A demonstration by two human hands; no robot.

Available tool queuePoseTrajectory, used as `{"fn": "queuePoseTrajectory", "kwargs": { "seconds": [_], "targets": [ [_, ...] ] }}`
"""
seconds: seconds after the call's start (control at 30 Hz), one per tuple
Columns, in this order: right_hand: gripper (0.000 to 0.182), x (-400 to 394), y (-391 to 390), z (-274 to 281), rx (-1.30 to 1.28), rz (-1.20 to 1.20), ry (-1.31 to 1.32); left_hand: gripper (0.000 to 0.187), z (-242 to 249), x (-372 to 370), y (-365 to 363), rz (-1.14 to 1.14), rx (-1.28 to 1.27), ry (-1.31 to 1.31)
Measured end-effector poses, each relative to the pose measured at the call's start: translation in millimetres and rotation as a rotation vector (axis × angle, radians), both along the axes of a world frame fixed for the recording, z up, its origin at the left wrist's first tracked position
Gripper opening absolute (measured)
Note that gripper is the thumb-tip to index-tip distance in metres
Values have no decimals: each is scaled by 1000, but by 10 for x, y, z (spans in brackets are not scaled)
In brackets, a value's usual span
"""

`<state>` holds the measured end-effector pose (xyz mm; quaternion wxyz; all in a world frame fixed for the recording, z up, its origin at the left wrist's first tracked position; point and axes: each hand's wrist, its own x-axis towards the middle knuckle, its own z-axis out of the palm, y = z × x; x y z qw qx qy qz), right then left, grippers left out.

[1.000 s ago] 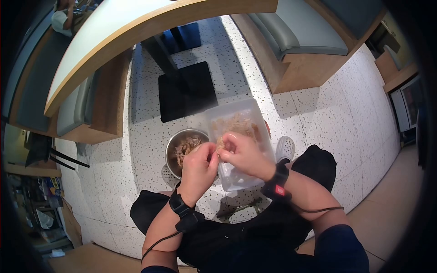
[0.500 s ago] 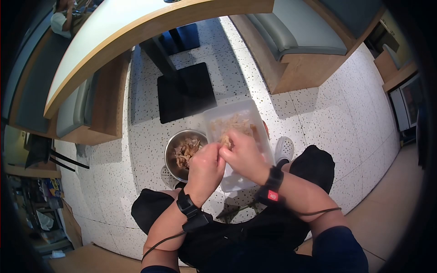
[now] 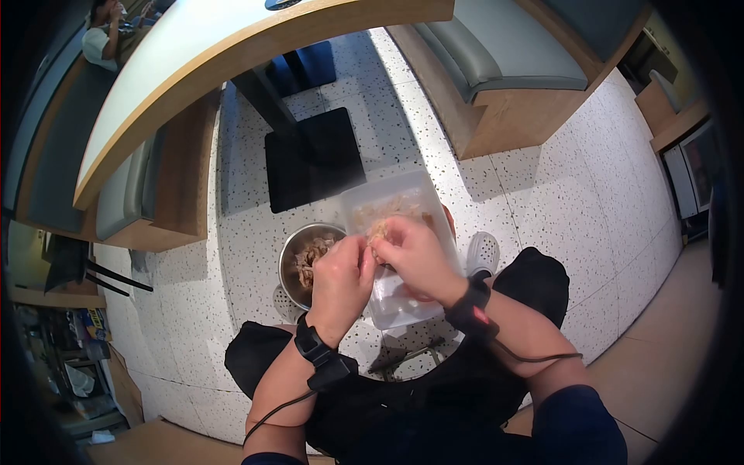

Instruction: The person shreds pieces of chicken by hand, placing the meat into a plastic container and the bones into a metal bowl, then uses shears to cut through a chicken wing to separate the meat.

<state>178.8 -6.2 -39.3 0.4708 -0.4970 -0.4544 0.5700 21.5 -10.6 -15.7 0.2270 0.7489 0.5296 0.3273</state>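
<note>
Over a translucent plastic tub [image 3: 411, 186], my two hands meet with fingertips pinched together. A pale tan piece of food [image 3: 379, 230], possibly meat, is gripped between them; its exact kind cannot be made out. My right hand [image 3: 418, 260] is closed on the piece, and my left hand [image 3: 339, 273] pinches at its lower left side. Beneath my hands, pale shreds [image 3: 399, 206] lie in the far half of the tub. Left of it, a round steel bowl [image 3: 287, 273] holds darker brown pieces [image 3: 310, 256], partly hidden by my left hand.
Tub and bowl stand on the speckled floor [image 3: 504, 209] between my feet. Ahead is a table [image 3: 178, 58] on a black base plate [image 3: 314, 163]. Padded benches [image 3: 511, 50] flank it. A person [image 3: 101, 39] sits at the far left.
My hands have shifted slightly left, and the fingers have turned on the piece, showing more of it. The view has moved slightly.
</note>
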Motion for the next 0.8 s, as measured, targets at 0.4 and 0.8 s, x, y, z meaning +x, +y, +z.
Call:
{"fn": "queuePoseTrajectory", "kwargs": {
  "seconds": [0.4,0.8],
  "targets": [
    [12,-165,-90,-103,302,-119,-505,22,-238,143,-44,-61,223,172],
    [11,-113,7,-121,233,-276,-434,8,-134,294,83,-51,241,220]
  ]
}}
